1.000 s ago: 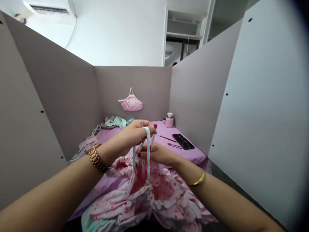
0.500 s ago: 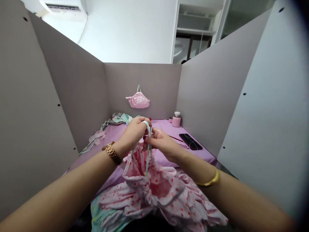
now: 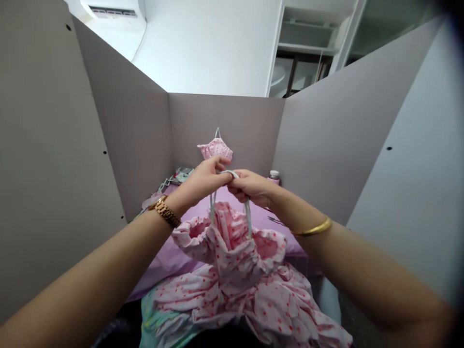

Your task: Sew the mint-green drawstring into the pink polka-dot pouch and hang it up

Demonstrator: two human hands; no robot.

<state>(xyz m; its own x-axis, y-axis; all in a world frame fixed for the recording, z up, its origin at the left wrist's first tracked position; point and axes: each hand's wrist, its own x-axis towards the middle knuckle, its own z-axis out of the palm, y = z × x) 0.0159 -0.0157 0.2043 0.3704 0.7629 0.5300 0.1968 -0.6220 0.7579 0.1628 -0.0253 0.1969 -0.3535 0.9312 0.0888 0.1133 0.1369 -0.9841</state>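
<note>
A pink garment with red dots [image 3: 235,261] hangs below my hands, its gathered openings facing up and its lower part bunched over my lap. Pale mint straps [image 3: 248,212] rise from its top edge to my fingers. My left hand [image 3: 208,180], above a gold watch, is closed on the strap, its fingertips partly hidden. Beside it, my right hand [image 3: 253,187] has its fingers curled round the same strap, which loops over between the two hands. Mint and yellow cloth [image 3: 159,309] lies under the garment at the left.
A small dotted pink piece [image 3: 214,147] hangs on the back panel [image 3: 250,125]. The table has a lilac cover [image 3: 177,261]. Mint and pink scraps [image 3: 155,198] lie at its left, a white-lidded jar [image 3: 274,177] at back right. Thread snips or tweezers [image 3: 276,221] show beyond my right wrist.
My hands have risen slightly and the garment has turned and spread, its straps now apart instead of bunched together. The head view has shifted left.
</note>
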